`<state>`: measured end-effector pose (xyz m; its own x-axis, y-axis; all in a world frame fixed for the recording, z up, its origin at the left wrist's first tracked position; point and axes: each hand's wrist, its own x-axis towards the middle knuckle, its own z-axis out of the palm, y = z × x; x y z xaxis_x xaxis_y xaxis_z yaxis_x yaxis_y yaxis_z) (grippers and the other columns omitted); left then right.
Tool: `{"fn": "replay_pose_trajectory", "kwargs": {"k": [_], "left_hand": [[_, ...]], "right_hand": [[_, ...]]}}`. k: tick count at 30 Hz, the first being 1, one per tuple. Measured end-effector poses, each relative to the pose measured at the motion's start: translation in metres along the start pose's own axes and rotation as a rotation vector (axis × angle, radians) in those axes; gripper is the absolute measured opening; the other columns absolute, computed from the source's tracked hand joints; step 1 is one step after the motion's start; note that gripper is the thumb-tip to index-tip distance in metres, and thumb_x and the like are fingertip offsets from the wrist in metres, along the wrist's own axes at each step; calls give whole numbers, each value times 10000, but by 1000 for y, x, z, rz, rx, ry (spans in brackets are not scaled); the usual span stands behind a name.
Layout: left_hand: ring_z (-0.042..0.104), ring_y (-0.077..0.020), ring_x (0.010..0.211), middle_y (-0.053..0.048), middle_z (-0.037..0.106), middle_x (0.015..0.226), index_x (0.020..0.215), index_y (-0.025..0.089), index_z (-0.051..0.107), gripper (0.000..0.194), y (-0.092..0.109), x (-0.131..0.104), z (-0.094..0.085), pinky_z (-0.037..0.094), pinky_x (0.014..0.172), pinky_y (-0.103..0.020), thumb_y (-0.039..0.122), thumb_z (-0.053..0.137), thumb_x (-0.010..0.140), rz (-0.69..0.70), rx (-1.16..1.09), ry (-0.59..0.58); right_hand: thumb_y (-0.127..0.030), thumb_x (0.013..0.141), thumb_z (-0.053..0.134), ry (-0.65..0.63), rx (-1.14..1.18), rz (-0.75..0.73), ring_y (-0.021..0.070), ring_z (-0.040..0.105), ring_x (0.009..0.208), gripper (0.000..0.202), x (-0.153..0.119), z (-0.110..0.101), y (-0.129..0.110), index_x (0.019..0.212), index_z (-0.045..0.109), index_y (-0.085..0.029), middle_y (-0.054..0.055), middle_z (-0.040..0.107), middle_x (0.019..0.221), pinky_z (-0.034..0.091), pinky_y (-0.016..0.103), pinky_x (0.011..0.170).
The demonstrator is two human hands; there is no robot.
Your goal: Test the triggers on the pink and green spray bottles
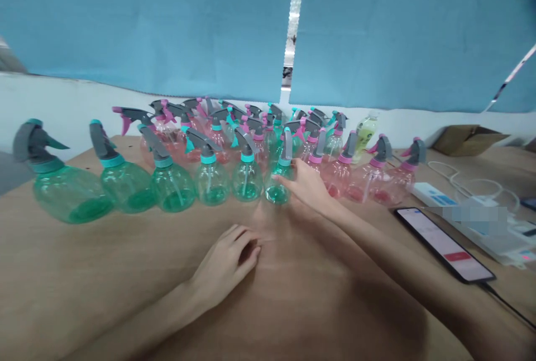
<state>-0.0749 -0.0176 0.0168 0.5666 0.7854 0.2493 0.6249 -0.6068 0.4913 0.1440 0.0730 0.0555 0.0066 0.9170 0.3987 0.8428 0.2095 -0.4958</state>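
1. Left: five green bottles (213,179) stand upright in the near row, with more bottles (218,140) behind. A light touch should do here, as a bump could run along the row.
2. Left of middle, nearer than the row: the left hand (228,263) rests on the table (104,288), thumb apart from loosely curled fingers, holding nothing. It is well placed to steady a base if needed.
3. Middle: the held bottle (277,186) is upright in the near row, between green and pink. The right hand (309,185) is clamped on its upper body, thumb on the near side; the fingers behind are partly hidden. Gripping the body rather than the trigger seems best, with a gentle squeeze and the base level.
4. Right: the pink bottles (368,179) stand just beside that hand, so the knuckles and wrist want care.
5. Far right: the phone (446,246) lies near the right forearm (389,255); its cord (508,302) could snag a wide elbow swing.
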Motion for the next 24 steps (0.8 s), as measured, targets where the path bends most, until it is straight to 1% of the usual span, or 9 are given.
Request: {"fn": "replay_pose_trajectory", "kwargs": {"k": [4, 8, 9, 11, 13, 15, 18, 20, 24], "left_hand": [[516, -214, 1078, -49, 524, 1164, 1228, 240, 420, 353, 5, 10, 8, 415, 929, -391, 241, 496, 884, -82, -87, 69], [376, -260, 1250, -82, 382, 1339, 1345, 259, 265, 619, 20, 22, 16, 333, 1014, -458, 344, 595, 828, -87, -127, 130], [343, -272, 1275, -88, 348, 1370, 1364, 262, 231, 687, 26, 25, 18, 321, 1022, -471, 375, 620, 808, -81, -135, 138], [306, -285, 1300, -93, 306, 1409, 1389, 269, 176, 781, 36, 30, 23, 306, 1032, -485, 415, 647, 783, -56, -163, 138], [325, -290, 1293, -94, 316, 1415, 1397, 277, 160, 798, 46, 33, 29, 317, 1025, -490, 422, 649, 784, -31, -211, 116], [362, -297, 1272, -98, 352, 1401, 1392, 280, 177, 778, 54, 35, 36, 341, 1007, -500, 409, 650, 788, -10, -269, 77], [381, -309, 1260, -112, 376, 1390, 1381, 266, 215, 763, 64, 39, 48, 344, 997, -522, 378, 666, 776, 17, -326, 40], [376, -319, 1260, -122, 380, 1386, 1372, 246, 245, 768, 71, 43, 56, 334, 1000, -534, 373, 684, 755, 42, -339, 34], [377, -334, 1251, -132, 418, 1347, 1360, 208, 281, 765, 84, 55, 71, 330, 1003, -532, 381, 687, 736, 92, -362, 28]], "right_hand": [[-542, 784, 533, -122, 66, -99, 278, 617, 875, 503, -24, -26, 0, 1104, 523, -155, 122, 639, 1043, 463, 388, 699], [-523, 750, 595, -354, 234, -169, 202, 627, 685, 507, -52, -57, 5, 1158, 530, -229, 15, 672, 791, 471, 324, 596], [-493, 751, 610, -389, 279, -195, 197, 635, 718, 480, -58, -64, 8, 1152, 540, -239, 14, 682, 833, 482, 325, 627], [-440, 749, 635, -425, 347, -273, 207, 623, 907, 454, -69, -76, 12, 1151, 549, -247, 29, 669, 1024, 481, 353, 783], [-423, 740, 651, -443, 363, -322, 223, 546, 1086, 459, -76, -87, 16, 1153, 546, -252, 39, 600, 1184, 429, 387, 913], [-426, 719, 672, -457, 358, -317, 234, 502, 1139, 474, -81, -97, 20, 1140, 544, -250, 44, 567, 1214, 412, 409, 940], [-395, 670, 721, -438, 424, -275, 216, 552, 1039, 525, -85, -106, 24, 1131, 525, -236, 39, 586, 1134, 460, 381, 875], [-358, 643, 748, -381, 508, -252, 195, 581, 965, 582, -86, -108, 27, 1150, 495, -229, 31, 598, 1091, 486, 345, 825], [-315, 671, 726, -268, 641, -218, 169, 610, 871, 564, -89, -105, 32, 1166, 466, -237, 21, 613, 1044, 512, 295, 720]]}}
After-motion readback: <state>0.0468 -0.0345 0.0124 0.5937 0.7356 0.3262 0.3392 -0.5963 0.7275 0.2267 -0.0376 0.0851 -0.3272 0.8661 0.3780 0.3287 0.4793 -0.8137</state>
